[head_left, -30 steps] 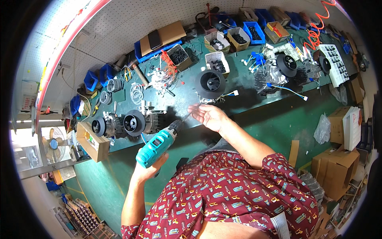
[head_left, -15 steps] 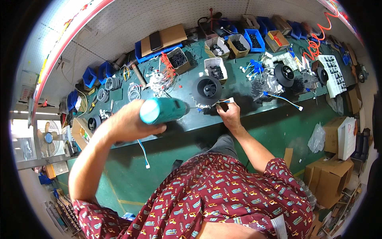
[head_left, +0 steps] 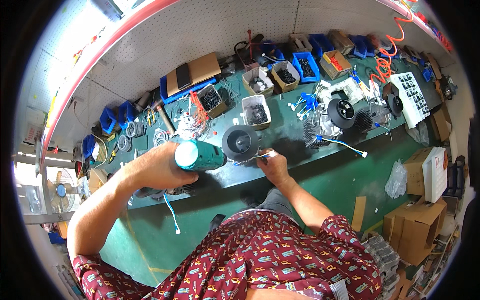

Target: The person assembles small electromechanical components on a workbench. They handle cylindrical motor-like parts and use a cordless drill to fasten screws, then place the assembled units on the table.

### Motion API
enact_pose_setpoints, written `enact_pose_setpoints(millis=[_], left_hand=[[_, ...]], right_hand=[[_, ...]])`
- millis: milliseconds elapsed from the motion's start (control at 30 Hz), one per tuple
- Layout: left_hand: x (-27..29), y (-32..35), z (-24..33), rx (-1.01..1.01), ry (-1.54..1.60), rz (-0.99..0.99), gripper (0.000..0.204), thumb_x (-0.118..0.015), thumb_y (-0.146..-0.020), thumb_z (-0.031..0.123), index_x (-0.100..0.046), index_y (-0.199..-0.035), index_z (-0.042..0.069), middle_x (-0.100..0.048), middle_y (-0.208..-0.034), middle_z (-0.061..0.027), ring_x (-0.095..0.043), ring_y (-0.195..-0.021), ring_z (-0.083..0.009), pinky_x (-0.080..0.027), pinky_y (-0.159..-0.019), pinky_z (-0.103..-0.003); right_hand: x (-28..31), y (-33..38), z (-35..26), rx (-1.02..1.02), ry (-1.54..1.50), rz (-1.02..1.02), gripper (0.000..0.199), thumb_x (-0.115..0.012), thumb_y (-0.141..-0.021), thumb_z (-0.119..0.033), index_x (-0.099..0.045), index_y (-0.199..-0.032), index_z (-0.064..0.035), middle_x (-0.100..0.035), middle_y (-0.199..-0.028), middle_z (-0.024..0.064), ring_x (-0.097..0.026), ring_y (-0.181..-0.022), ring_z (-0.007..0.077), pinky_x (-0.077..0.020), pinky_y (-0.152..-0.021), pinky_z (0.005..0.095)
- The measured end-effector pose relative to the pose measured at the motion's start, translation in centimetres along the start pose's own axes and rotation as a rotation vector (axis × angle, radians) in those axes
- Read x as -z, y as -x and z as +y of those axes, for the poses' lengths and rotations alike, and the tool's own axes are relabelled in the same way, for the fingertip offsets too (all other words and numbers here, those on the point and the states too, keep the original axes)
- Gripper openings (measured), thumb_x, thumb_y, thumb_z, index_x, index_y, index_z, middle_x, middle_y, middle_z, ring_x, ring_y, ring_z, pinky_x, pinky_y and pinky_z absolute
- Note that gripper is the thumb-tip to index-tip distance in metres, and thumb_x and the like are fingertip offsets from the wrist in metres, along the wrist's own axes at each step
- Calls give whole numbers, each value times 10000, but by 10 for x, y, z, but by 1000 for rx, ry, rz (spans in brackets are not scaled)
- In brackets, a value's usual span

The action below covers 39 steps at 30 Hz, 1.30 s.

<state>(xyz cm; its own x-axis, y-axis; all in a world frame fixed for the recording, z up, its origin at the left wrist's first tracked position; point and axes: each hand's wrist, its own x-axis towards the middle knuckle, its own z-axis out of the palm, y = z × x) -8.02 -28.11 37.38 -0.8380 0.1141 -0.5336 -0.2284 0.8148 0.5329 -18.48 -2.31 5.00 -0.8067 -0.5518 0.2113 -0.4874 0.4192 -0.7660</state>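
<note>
My left hand [head_left: 159,166] is closed around the grip of a teal power screwdriver [head_left: 201,156], which points right. Its front end reaches the near left side of a black round blower fan [head_left: 240,143]; whether the tip touches is too small to tell. On the fan's right, my right hand [head_left: 275,169] pinches a short wire lead with a white connector [head_left: 270,155] close to the fan's base. Beneath my left wrist, another dark fan unit [head_left: 150,192] is partly hidden, and a blue-and-white cable [head_left: 171,212] hangs from it over the bench edge.
Further right on the green bench [head_left: 285,145] stand more fan assemblies [head_left: 341,114] with finned metal bodies. Behind lie a white bin of black parts [head_left: 256,112], blue bins [head_left: 306,67], a wire bundle [head_left: 192,122] and a hammer [head_left: 166,120]. Cardboard boxes [head_left: 415,227] sit on the floor at right.
The view has shifted a little. The fan has come nearer to me and its round opening now faces up toward me. My left hand has brought the power screwdriver up against the fan's side.
</note>
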Motion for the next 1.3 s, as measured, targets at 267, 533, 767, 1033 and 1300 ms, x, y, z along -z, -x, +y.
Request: enact_pose_setpoints(millis=[267, 533, 767, 1033, 1300], left_hand=[[-3, 1, 18, 110, -8, 14, 336, -767, -807, 269, -707, -1072, 71, -735, -958, -189, -703, -931, -383, -566, -833, -443], [-13, 12, 16, 192, -33, 17, 408, -758, -853, 378, -700, -1090, 51, -733, -962, -211, -695, -920, -408, -561, -845, -462], [-16, 58, 3, 115, 225, 229, 341, -786, -862, 282, -672, -1085, 50, -712, -812, -151, -694, -713, -255, -567, -705, -380], [-107, 89, -15, 435, 508, 393, 365, -817, -813, 397, -710, -958, 80, -722, -787, -179, -717, -758, -396, -593, -691, -436], [-188, 84, -23, 611, 793, 380, 518, -801, -778, 43, -670, -1278, 26, -754, -1056, -99, -677, -930, -154, -547, -885, -323]], right_hand=[[0, -4, 2, 88, 27, 2, 163, -781, -802, -172, -732, -893, -46, -736, -928, 122, -715, -768, 315, -576, -687, 392], [-1, -8, 6, 163, -26, 39, 173, -810, -775, -107, -727, -911, -40, -729, -915, 114, -721, -760, 293, -585, -686, 356], [29, -18, 13, 228, -45, -74, 203, -729, -780, -59, -704, -981, -47, -716, -913, 136, -718, -815, 341, -588, -722, 392], [15, -198, -38, 263, -337, -13, 94, -699, -886, -5, -700, -977, 21, -722, -904, 161, -714, -812, 301, -559, -713, 367], [-193, -345, -14, 435, 227, -777, 293, -725, -847, -149, -698, -1113, -30, -703, -1100, 227, -666, -1096, 402, -533, -973, 478]])
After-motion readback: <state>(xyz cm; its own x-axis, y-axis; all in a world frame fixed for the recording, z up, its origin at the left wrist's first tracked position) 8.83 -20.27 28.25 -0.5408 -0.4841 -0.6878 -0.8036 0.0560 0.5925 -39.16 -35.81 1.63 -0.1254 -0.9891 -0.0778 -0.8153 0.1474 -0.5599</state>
